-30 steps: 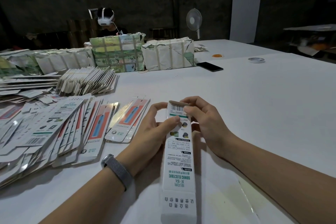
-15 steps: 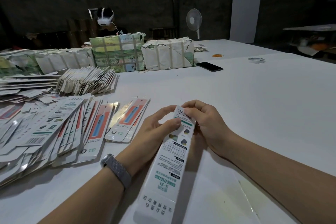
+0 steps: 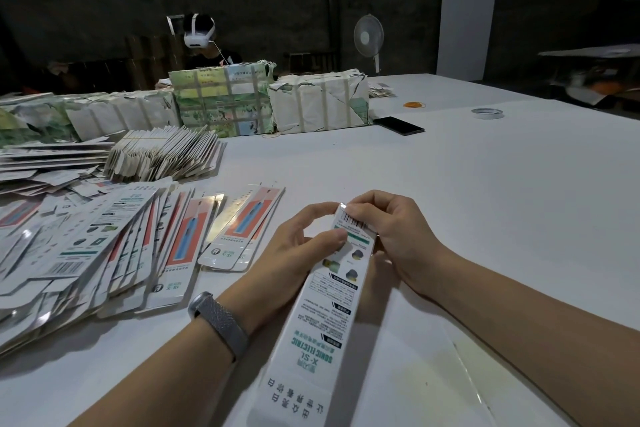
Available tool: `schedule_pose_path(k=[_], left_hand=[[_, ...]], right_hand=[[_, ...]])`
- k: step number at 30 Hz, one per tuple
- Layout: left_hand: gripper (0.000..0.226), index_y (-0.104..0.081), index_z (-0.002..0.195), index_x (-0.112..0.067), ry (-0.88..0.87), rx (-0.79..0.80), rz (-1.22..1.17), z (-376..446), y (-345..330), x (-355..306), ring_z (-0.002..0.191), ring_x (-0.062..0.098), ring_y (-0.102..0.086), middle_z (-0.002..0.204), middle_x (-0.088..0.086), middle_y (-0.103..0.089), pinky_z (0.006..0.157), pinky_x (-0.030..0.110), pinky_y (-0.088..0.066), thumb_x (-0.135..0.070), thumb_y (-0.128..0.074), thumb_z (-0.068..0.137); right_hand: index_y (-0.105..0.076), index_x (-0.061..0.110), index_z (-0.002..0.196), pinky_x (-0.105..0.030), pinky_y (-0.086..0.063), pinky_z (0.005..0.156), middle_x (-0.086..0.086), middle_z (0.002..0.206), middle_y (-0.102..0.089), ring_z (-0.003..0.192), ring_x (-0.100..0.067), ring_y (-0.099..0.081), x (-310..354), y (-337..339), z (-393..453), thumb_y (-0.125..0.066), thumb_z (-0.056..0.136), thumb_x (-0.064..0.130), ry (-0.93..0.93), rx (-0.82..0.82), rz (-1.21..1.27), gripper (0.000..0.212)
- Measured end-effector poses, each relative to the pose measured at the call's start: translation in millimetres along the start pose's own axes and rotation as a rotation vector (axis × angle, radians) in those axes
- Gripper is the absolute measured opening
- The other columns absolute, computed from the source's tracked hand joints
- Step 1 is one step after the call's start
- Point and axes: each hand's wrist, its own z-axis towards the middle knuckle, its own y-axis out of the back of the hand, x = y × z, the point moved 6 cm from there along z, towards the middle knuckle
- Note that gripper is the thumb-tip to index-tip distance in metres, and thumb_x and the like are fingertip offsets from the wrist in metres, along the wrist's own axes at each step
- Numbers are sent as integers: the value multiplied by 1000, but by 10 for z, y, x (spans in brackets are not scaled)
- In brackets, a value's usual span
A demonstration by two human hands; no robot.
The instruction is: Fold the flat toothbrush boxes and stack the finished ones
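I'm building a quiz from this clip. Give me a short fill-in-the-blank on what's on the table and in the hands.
Both hands, left hand and right hand, pinch the far end of one toothbrush box, near its printed ____.
A grey band sits on the ____ wrist.
The dark phone lies flat on the ____ table.

Missing: barcode; left; white

Both bare forearms reach forward and converge. The left hand (image 3: 298, 246), with a grey mesh wristband (image 3: 219, 322) on its wrist, curls its fingers, its thumb pressed on the face of a long white printed cardboard toothbrush box (image 3: 329, 305). The right hand (image 3: 391, 236), just beside it, pinches the box's far end with bent fingers.
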Motion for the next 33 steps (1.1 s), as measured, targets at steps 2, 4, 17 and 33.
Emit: schedule_pose_path(k=[2, 4, 17, 33], left_hand=[[49, -52, 134, -25, 5, 4, 7, 4, 3, -4, 88, 37, -74, 107, 18, -75, 71, 36, -62, -31, -64, 87], [50, -52, 135, -25, 7, 10, 13, 4, 6, -7, 88, 36, -74, 108, 18, -75, 70, 36, -61, -31, -64, 87], [43, -57, 129, -43, 11, 20, -27, 8, 6, 4, 87, 28, -75, 108, 13, -75, 67, 28, -59, -30, -61, 88], [44, -45, 127, -31, -55, -113, -128, 1, 74, -9, 70, 24, -73, 99, 16, -76, 56, 27, -57, -28, -64, 88]], right_hand=[[-73, 27, 66, -33, -43, 58, -4, 66, -68, 63, -22, -59, 12, -3, -6, -67, 90, 19, 3, -2, 8, 26], [-73, 27, 65, -32, -43, 57, -3, 64, -67, 60, -20, -59, 8, -1, -7, -65, 92, 18, 2, -9, 16, 30], [-71, 29, 68, -30, -42, 55, -3, 66, -66, 59, -16, -59, 7, 1, 4, -54, 97, 10, 36, 6, 29, 38], [-47, 30, 108, -27, -44, 55, -11, 88, -75, 72, -25, -62, -20, -62, -17, -64, 81, 38, 56, 109, 29, 33]])
